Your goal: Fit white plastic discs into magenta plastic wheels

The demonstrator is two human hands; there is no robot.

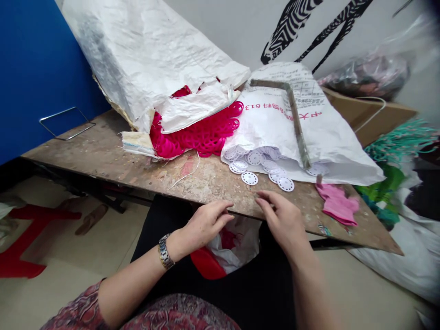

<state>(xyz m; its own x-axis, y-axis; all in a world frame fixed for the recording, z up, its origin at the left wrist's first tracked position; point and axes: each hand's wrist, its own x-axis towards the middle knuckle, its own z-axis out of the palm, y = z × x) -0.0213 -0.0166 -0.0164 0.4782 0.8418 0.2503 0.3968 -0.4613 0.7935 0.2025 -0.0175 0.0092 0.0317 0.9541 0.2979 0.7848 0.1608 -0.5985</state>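
My left hand (209,222) is over the table's front edge with fingers stretched and thumb apart, nothing visible in it. Level with it on the other side, my right hand (280,215) has its index finger and thumb apart, also with nothing visible between them. Just beyond my hands lie several flat white discs (249,178) with dark dashed rims, spilling from a printed white sack (330,137). A bent metal bar (296,119) rests on this sack. To its left, bright pink plastic rings (202,133) show at the torn mouth of another white sack (151,55).
A pink cloth piece (338,204) lies at the table's right. A white thread (187,175) and a wire stand (67,123) are on the worn wooden table (220,181). Between my knees is a white bag (237,250). A red stool (29,238) stands at left.
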